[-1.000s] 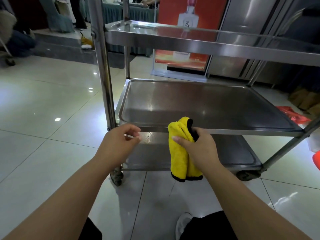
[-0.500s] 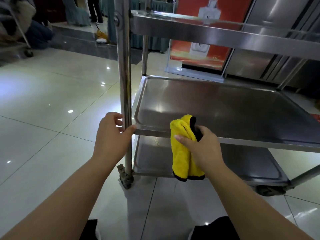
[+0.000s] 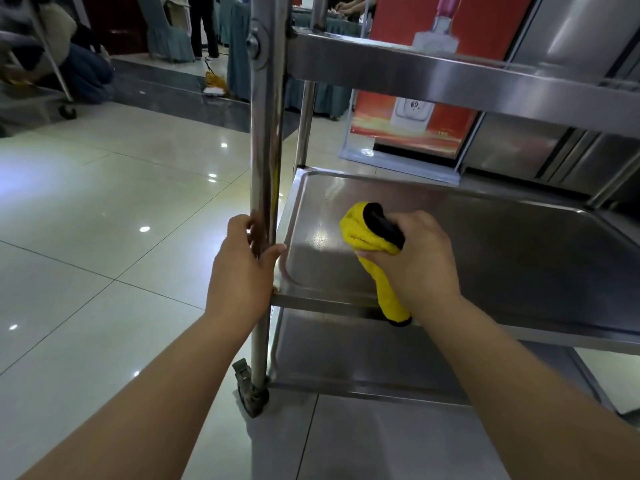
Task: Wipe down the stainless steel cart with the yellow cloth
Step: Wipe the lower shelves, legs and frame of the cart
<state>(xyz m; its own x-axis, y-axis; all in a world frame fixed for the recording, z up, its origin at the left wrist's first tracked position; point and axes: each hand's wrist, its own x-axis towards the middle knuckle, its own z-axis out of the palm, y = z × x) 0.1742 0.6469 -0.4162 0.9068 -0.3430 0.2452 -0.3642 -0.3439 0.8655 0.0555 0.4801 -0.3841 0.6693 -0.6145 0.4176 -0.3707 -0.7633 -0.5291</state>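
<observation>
Both hands have come forward since a second ago: the left hand (image 3: 244, 268), which hung loose in front of the cart, now wraps its fingers and thumb round the near post (image 3: 265, 168), and the right hand (image 3: 415, 261) has carried the cloth (image 3: 360, 230) up from the shelf's front edge and in over the middle shelf (image 3: 502, 258). That hand grips the cloth bunched in a fist, the yellow wad poking out ahead and a tail hanging down past the front lip.

Trouble I can see coming: a balled cloth meets the steel on a small patch only, so a pass may leave streaks unless it is opened flat. Its dangling tail could snag on the lip. This cart stands on a caster (image 3: 251, 393) on glossy tile floor (image 3: 104, 220), so a hard push may roll it if the left grip slackens. Overhead, the top shelf (image 3: 450, 77) sits low enough to knock a raised wrist.
</observation>
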